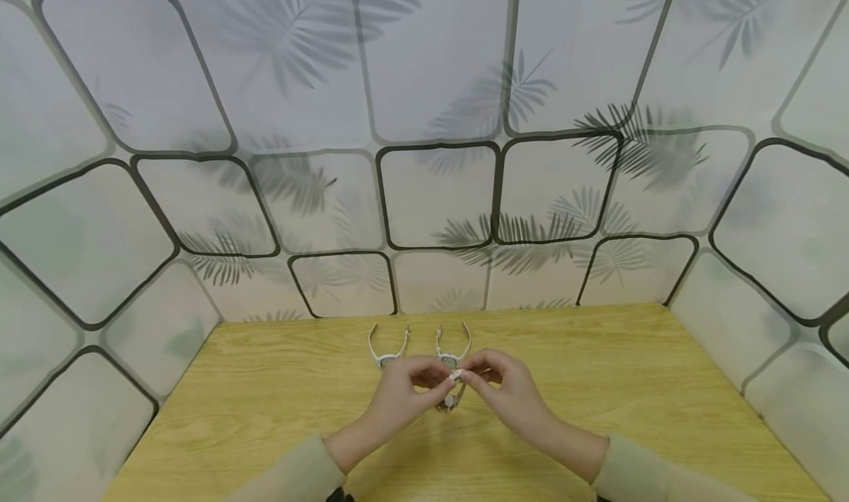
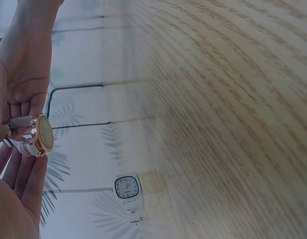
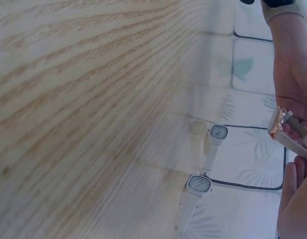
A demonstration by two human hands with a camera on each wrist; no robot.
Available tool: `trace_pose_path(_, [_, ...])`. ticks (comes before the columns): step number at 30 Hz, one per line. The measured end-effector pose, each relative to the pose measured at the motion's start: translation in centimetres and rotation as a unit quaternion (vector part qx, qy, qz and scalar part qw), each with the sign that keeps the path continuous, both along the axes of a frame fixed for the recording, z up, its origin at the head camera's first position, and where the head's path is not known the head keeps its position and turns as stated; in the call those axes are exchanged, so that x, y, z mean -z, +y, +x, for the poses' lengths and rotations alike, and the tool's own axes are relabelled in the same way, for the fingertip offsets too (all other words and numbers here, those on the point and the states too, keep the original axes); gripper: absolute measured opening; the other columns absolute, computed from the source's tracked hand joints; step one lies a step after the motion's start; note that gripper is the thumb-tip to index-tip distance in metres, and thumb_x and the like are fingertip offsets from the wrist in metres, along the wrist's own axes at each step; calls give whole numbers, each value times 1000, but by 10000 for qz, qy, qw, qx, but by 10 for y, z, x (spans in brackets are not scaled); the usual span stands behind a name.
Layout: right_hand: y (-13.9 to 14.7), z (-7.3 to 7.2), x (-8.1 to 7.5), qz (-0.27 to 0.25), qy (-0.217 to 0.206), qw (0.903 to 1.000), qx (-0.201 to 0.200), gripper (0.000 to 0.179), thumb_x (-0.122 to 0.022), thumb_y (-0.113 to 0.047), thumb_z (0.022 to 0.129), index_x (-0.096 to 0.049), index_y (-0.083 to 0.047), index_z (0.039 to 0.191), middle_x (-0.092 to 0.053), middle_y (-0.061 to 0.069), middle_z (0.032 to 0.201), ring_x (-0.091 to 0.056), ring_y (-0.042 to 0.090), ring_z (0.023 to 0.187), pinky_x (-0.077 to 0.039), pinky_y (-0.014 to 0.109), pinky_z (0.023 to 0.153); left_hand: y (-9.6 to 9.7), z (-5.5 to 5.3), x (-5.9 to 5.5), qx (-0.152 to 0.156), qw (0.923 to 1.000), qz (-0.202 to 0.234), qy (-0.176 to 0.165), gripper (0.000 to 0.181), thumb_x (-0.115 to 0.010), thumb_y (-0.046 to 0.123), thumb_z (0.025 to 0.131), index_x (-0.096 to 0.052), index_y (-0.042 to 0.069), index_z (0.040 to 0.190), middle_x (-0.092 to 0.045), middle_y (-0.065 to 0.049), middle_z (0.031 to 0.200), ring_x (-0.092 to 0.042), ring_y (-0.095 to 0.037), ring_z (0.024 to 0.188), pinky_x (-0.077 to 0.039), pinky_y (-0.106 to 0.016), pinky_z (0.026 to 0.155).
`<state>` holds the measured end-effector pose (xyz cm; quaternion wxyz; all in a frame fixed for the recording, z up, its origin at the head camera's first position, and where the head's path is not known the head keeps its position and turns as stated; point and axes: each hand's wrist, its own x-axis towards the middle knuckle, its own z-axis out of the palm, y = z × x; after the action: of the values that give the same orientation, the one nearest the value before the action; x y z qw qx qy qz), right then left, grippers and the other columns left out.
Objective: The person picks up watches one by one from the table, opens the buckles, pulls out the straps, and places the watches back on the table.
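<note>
Between my two hands hangs a wristwatch point(image 1: 449, 402) with a white strap. Its round case looks rose gold in the left wrist view, where the watch face point(image 2: 46, 132) is turned sideways. My left hand point(image 1: 406, 391) pinches the strap ends from one side, thumb and forefinger meeting at the white band point(image 1: 455, 374). From the other side my right hand point(image 1: 509, 393) pinches the same band. In the right wrist view the watch case point(image 3: 275, 123) hangs beside the fingers, which partly hide the strap. The watch is held above the table.
Two white watches with squarish faces stand on the wooden table point(image 1: 265, 391) just beyond my hands: a left one point(image 1: 388, 361) and a right one point(image 1: 449, 360), their straps spread toward the back. A patterned cloth wall point(image 1: 438, 200) encloses the table's back and sides.
</note>
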<state>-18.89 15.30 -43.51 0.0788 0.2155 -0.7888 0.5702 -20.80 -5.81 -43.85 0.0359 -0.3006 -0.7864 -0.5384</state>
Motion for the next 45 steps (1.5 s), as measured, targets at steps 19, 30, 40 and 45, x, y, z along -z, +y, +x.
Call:
trace_pose_path(19, [1, -3, -4, 329, 171, 9990, -256, 7, -75, -11, 100, -76, -6, 105, -77, 10, 103, -69, 3, 92, -63, 24, 83, 0, 1, -1, 0, 9999, 106, 128, 7, -77, 10, 98, -81, 4, 101, -82, -12, 94, -76, -5, 78, -65, -24, 73])
trace_pose_path(30, [-1, -2, -1, 89, 406, 9990, -164, 5, -74, -7, 99, -75, -5, 103, -77, 10, 101, -70, 2, 91, -63, 24, 81, -2, 2, 2, -19, 9999, 104, 105, 10, -77, 11, 99, -81, 3, 103, -82, -15, 96, -79, -13, 79, -65, -24, 74])
trace_pose_path(40, [-1, -2, -1, -84, 335, 9994, -33, 5, -73, -2, 99, -75, -2, 104, -76, 13, 101, -67, -2, 93, -62, 22, 83, -1, 2, 2, -16, 9998, 116, 128, 10, -77, 8, 98, -80, 1, 104, -82, -15, 94, -79, -16, 80, -65, -23, 75])
trace_pose_path(45, [-1, -1, -4, -79, 318, 9994, -149, 6, -74, -4, 99, -74, -2, 105, -76, 13, 101, -69, 1, 91, -63, 24, 82, 0, 1, 1, 12, 9999, 138, 96, 9, -77, 8, 98, -80, 1, 103, -82, -16, 94, -80, -18, 79, -65, -25, 74])
